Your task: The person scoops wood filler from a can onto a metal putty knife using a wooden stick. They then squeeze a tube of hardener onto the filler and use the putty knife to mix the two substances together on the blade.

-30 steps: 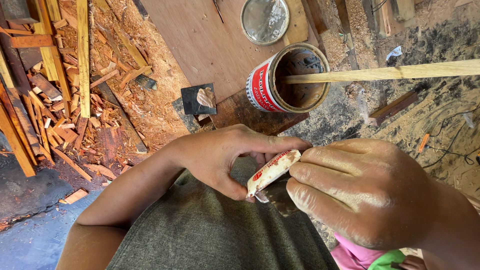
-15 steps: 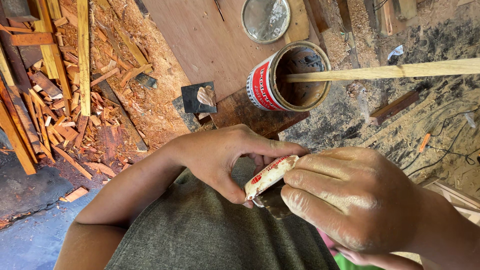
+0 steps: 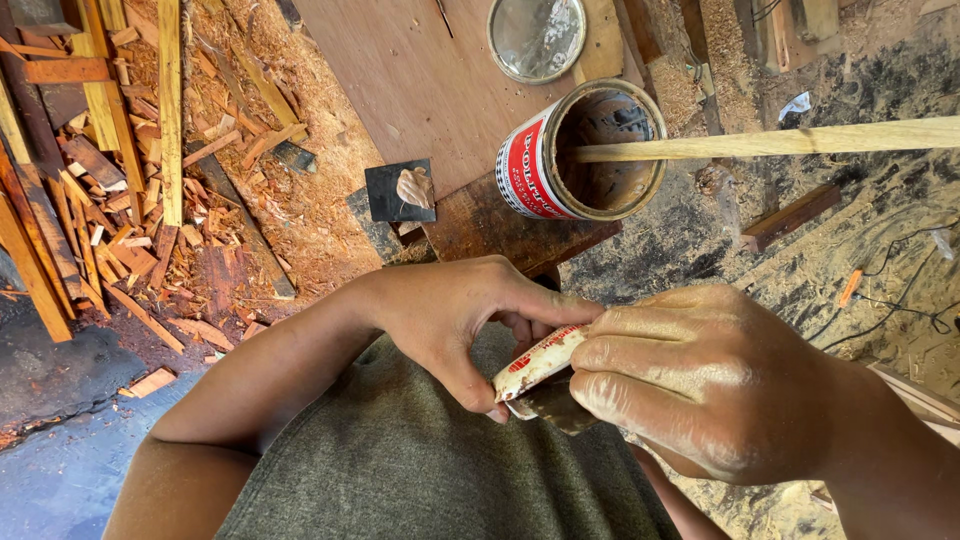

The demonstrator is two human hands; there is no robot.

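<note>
Both my hands meet low in the head view over my grey shirt (image 3: 420, 460). My left hand (image 3: 455, 320) pinches the lower end of a small squeezed tube (image 3: 535, 362), white with red print. My right hand (image 3: 700, 385), dusted pale, is closed around the tube's other end. Something dark shows just under the tube at my fingers; I cannot tell what it is. Beyond my hands stands an open red-and-white tin can (image 3: 580, 150) with a long wooden stick (image 3: 800, 140) resting in it.
The can's round lid (image 3: 535, 35) lies on a wooden board (image 3: 400, 80). A small black square (image 3: 398, 190) carries a blob of tan paste. Offcuts and sawdust (image 3: 150, 180) pile up at left. Thin cables (image 3: 890, 300) cross the dusty ground at right.
My right hand has slid a little left and down along the tube, covering more of it. My left hand keeps its pinch.
</note>
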